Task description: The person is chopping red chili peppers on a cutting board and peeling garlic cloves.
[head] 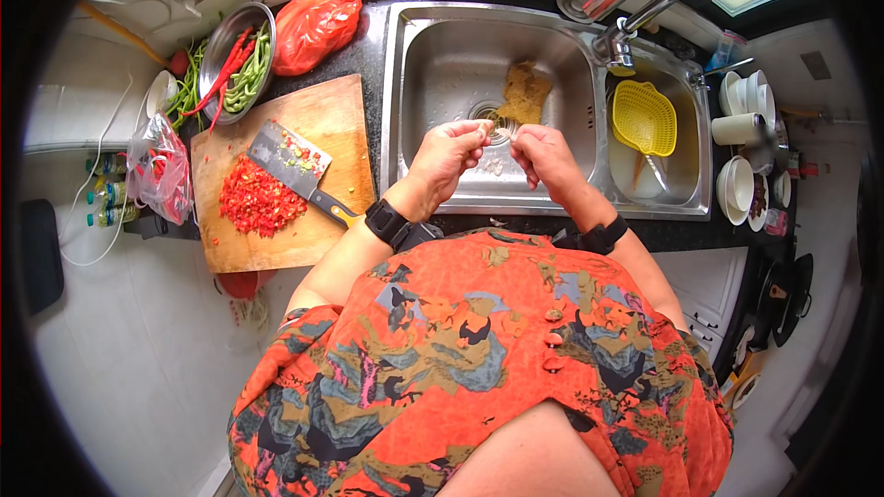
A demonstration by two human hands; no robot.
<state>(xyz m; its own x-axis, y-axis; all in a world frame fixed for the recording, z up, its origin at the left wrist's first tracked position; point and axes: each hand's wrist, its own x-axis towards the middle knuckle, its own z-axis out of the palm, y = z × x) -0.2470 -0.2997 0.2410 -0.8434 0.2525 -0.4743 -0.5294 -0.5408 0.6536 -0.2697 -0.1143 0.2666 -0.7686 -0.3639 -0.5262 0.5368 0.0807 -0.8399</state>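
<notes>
Both hands are over the near part of a steel sink basin (442,48). My left hand (452,152) pinches a small pale piece, perhaps a garlic clove, between thumb and fingertips. Close beside it, my right hand (545,155) pinches a thin whitish scrap that looks like peel. Pale scraps (494,166) lie in the basin below. Behind the hands, a brown scrubbing cloth (525,93) rests by the drain. Left of the sink, a cleaver (290,159) lies on a wooden cutting board (338,124), partly over chopped red chillies (259,200).
A steel bowl (235,62) of green beans and red chillies and a red plastic bag (318,27) stand behind the board. The faucet (618,34) arches over the sink's back right. A yellow strainer (644,117) sits in the smaller basin, with stacked white bowls (735,186) farther right.
</notes>
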